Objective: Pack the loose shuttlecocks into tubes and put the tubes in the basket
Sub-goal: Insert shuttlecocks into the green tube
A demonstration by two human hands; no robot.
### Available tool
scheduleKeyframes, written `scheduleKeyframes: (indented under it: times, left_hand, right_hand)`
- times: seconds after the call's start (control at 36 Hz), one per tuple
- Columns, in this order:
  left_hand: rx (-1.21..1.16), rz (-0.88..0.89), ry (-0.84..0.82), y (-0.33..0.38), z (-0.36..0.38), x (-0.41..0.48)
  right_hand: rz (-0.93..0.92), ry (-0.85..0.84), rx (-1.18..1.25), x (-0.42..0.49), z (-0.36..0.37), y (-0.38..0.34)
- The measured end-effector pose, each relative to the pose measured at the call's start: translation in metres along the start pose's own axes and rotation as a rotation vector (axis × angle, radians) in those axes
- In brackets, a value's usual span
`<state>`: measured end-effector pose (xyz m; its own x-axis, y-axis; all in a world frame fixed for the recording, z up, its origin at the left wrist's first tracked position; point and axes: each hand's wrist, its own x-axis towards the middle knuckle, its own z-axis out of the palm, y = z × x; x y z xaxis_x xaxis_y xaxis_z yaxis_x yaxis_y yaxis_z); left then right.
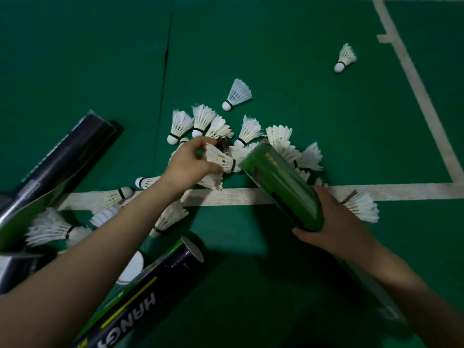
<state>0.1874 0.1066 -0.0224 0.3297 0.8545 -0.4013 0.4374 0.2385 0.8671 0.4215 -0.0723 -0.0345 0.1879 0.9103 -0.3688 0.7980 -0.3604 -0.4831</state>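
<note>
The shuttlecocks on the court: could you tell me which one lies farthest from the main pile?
The lone shuttlecock at the upper right, beside the white court line. Its cork points down-left, and bare green floor separates it from all the others.

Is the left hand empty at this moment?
No, the left hand grips a white shuttlecock by its feathers, cork end toward the open mouth of the green tube held in the right hand.

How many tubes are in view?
3 clearly: a green tube in the right hand, a dark tube lying far left, another bottom centre. More may hide at the left edge.
</note>
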Motion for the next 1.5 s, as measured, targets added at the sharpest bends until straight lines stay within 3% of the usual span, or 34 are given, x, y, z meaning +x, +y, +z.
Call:
scheduleKeyframes:
  times: [0.17,0.31,0.47,0.67,0.75,0.83,0.92,1.11,1.25,1.36,1.42,1.5]
  left_hand:
    - [-0.374,-0.050,0.069,-0.010,-0.010,0.002]
    - [-0.292,0.015,0.000,0.000,0.005,-0.001]
    - [-0.284,0.033,-0.277,0.007,0.030,-0.014]
    - [-0.255,-0.092,-0.421,0.000,0.085,-0.022]
    - [-0.141,-0.141,-0.437,0.008,0.115,-0.020]
    - [-0.060,0.003,-0.449,0.016,0.125,-0.024]
    - [0.041,0.173,-0.210,0.020,0.120,-0.010]
    - [0.821,0.587,0.016,0.014,0.121,0.047]
    - [1.053,0.566,0.004,0.015,0.123,0.062]
    - [0.833,0.602,0.057,0.015,0.119,0.063]
    - [0.534,0.589,0.147,0.018,0.115,0.059]
    - [-0.038,0.417,0.136,0.025,0.107,0.045]
  right_hand:
    - [-0.039,-0.004,0.009,0.006,0.005,-0.009]
    - [-0.100,-0.040,-0.018,0.006,0.006,-0.010]
    - [-0.134,-0.077,-0.017,0.003,0.004,-0.005]
    - [-0.072,-0.055,0.055,0.004,0.002,-0.003]
    - [-0.068,-0.032,0.057,0.006,0.005,0.002]
    - [-0.018,0.004,0.045,0.007,0.004,0.009]
    - [0.022,0.067,0.062,0.009,0.000,0.014]
    - [0.079,0.130,0.056,0.023,-0.009,0.017]
    - [0.075,0.113,0.047,0.027,-0.008,0.013]
    - [0.065,0.101,0.034,0.029,-0.009,0.012]
    - [0.050,0.113,0.037,0.029,-0.009,0.011]
    - [0.026,0.135,0.048,0.032,-0.010,0.007]
